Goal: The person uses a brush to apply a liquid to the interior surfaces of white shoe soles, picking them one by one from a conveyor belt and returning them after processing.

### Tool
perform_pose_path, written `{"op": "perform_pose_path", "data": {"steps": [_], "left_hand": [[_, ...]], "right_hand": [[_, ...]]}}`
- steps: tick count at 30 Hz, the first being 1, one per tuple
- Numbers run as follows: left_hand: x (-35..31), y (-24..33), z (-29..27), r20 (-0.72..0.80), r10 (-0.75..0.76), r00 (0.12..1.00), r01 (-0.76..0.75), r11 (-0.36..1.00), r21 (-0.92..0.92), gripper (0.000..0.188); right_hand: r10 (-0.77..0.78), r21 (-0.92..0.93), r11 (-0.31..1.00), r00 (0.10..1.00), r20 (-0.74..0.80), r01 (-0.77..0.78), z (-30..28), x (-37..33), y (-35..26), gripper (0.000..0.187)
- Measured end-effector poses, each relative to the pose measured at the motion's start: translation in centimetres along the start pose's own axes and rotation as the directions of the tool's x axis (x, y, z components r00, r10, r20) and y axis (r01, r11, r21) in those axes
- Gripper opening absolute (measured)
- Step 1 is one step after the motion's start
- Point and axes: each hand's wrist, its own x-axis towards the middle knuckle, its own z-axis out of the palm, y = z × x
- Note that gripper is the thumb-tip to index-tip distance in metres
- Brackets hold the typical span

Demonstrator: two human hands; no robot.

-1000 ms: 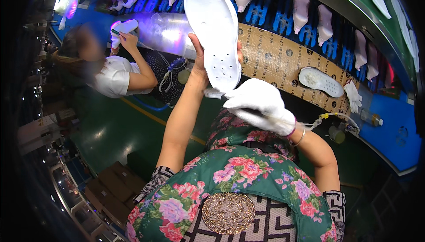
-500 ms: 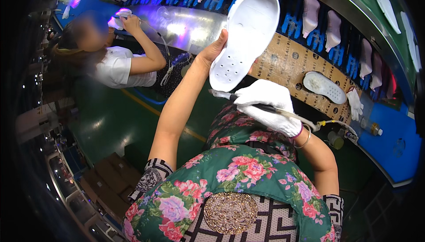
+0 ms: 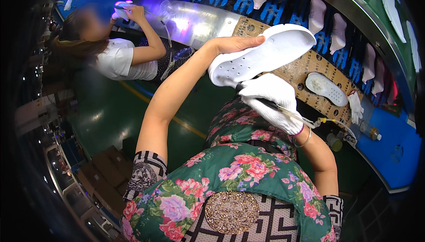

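Note:
A white shoe sole (image 3: 276,51), raised at the rim and pierced with small holes at one end, is gripped along its left edge by my bare left hand (image 3: 232,45). In my right hand (image 3: 271,99), which wears a white knitted glove, is a brush (image 3: 228,82) with a dark handle and a thin tube running back past the wrist. The brush tip meets the rim of the holed end, or lies very close to it. The left hand's fingers beneath the sole are hidden.
Ahead, pinkish shoe lasts (image 3: 316,15) stand on blue holders in a line. A second sole (image 3: 326,89) lies on a cardboard-covered ledge (image 3: 287,74), beside a white glove (image 3: 355,107) and clear bottle (image 3: 371,130). Another person (image 3: 119,56) works at the left.
The sole has come lower and turned clockwise, its far end now pointing right. My left hand has shifted along its edge. The brush tip has moved slightly up and right to the rim.

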Motion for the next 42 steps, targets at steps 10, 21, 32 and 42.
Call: {"op": "perform_pose_path", "data": {"steps": [10, 21, 32, 42], "left_hand": [[3.1, -0.7, -2.6, 0.117, -0.008, 0.993, -0.06, 0.827, 0.559, 0.091], [2.7, -5.1, -1.4, 0.032, 0.529, 0.848, -0.259, 0.467, -0.846, 0.078], [0.2, -9.5, 3.3, 0.015, 0.485, 0.874, -0.332, 0.62, -0.711, 0.053], [-2.4, -9.7, 6.8, -0.33, 0.404, 0.853, -0.415, 0.141, -0.899, 0.058]], "right_hand": [[-0.08, -0.177, 0.98, 0.996, 0.042, 0.086, -0.3, 0.1, 1.0, 0.027], [0.553, 0.52, 0.776, 0.782, -0.287, -0.357, -2.2, 0.4, 1.0, 0.017], [0.322, 0.038, 0.947, 0.941, -0.102, -0.32, -3.8, 1.3, 2.0, 0.011], [0.088, -0.193, 0.976, 0.993, -0.075, -0.101, -2.6, 0.8, -0.8, 0.019]]}}
